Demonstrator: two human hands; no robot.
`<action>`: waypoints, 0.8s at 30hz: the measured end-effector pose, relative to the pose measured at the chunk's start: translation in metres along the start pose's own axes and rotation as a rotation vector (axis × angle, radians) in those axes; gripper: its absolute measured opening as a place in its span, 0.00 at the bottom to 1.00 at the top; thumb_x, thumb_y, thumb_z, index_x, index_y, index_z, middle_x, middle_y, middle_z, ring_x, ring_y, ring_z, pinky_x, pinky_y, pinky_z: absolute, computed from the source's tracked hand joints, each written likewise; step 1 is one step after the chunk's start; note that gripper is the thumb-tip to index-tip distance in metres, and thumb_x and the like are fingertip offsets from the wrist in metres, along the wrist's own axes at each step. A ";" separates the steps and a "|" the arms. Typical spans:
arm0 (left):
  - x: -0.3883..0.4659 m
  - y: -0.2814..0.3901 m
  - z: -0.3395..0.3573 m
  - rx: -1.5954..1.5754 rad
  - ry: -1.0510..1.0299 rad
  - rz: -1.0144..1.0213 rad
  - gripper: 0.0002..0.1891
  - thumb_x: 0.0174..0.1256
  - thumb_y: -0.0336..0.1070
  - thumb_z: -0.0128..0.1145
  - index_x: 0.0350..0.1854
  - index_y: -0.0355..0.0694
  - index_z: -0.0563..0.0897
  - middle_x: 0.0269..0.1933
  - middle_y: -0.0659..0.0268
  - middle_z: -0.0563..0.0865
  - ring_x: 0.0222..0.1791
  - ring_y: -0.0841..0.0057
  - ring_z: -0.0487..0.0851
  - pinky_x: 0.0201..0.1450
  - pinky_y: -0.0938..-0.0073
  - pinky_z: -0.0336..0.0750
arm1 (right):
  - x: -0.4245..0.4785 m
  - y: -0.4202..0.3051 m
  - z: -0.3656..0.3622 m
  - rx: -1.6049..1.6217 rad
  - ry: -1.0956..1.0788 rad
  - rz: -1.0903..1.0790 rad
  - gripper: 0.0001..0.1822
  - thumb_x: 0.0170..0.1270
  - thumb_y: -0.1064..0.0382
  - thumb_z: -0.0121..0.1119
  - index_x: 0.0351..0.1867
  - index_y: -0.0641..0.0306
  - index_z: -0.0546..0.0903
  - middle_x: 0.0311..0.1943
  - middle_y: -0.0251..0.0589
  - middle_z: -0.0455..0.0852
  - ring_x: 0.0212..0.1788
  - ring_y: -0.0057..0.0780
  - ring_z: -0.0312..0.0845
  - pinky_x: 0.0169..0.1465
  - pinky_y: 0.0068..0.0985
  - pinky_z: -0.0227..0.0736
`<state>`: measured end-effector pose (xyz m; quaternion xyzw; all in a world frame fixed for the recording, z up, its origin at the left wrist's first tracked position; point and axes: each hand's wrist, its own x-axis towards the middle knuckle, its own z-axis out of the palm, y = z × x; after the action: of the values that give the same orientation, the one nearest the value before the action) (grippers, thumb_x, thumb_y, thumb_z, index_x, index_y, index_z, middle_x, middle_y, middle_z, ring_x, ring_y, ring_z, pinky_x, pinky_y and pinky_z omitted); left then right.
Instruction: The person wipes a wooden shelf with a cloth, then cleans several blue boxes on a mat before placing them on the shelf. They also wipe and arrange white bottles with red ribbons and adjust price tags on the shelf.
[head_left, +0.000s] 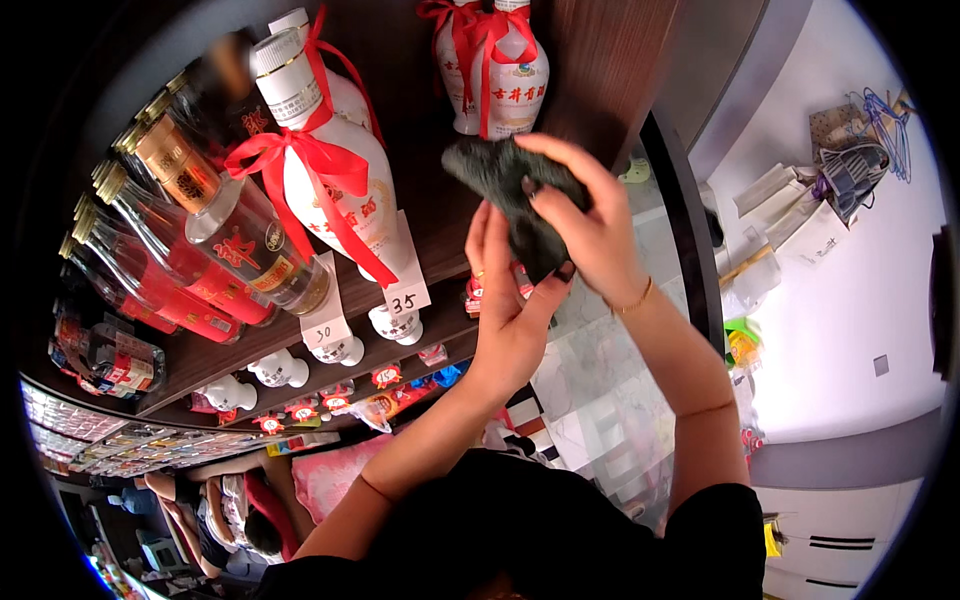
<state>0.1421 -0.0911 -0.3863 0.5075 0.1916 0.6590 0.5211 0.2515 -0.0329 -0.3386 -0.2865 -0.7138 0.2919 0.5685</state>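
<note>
A dark grey-green cloth (517, 176) is bunched between my two hands, in front of the shelf. My left hand (510, 322) pinches its lower edge, with the thumb on the right and the fingers raised along its left side. From the right, my right hand (592, 214) grips the upper part between thumb and fingers. A white liquor bottle with a red ribbon bow (341, 187) stands to the left of the hands. Just above the cloth are two more such bottles, the front one (511, 82) overlapping the other.
Clear glass bottles (251, 244) and several red-labelled bottles (191, 281) crowd the shelf's left part. Handwritten tags (405, 266) hang at the wooden shelf edge (202, 375). Small white bottles (279, 367) sit one level below. Another person (232, 510) is at the lower left.
</note>
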 end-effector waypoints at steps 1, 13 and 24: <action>-0.001 -0.005 0.003 0.238 0.120 0.099 0.39 0.59 0.20 0.55 0.74 0.35 0.54 0.70 0.59 0.52 0.65 0.68 0.63 0.64 0.66 0.67 | 0.010 0.010 -0.003 -0.068 0.002 -0.067 0.21 0.59 0.75 0.53 0.56 0.70 0.78 0.50 0.38 0.82 0.48 0.19 0.77 0.54 0.20 0.72; -0.019 -0.009 -0.038 1.238 -0.194 0.569 0.14 0.39 0.27 0.66 0.34 0.42 0.85 0.38 0.68 0.82 0.45 0.67 0.79 0.45 0.64 0.72 | 0.012 0.085 0.045 -0.577 -0.626 -0.212 0.21 0.54 0.68 0.58 0.52 0.54 0.84 0.61 0.48 0.76 0.56 0.49 0.70 0.62 0.37 0.69; -0.010 -0.045 -0.048 1.501 -0.467 0.350 0.38 0.49 0.37 0.67 0.68 0.44 0.70 0.69 0.53 0.67 0.69 0.54 0.65 0.69 0.44 0.61 | 0.062 0.093 0.075 -0.850 -0.818 -0.040 0.21 0.61 0.65 0.54 0.57 0.53 0.82 0.60 0.46 0.75 0.58 0.50 0.70 0.62 0.38 0.70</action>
<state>0.1217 -0.0694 -0.4455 0.8697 0.3871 0.3032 -0.0432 0.1739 0.0678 -0.3814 -0.3397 -0.9347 0.0564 0.0876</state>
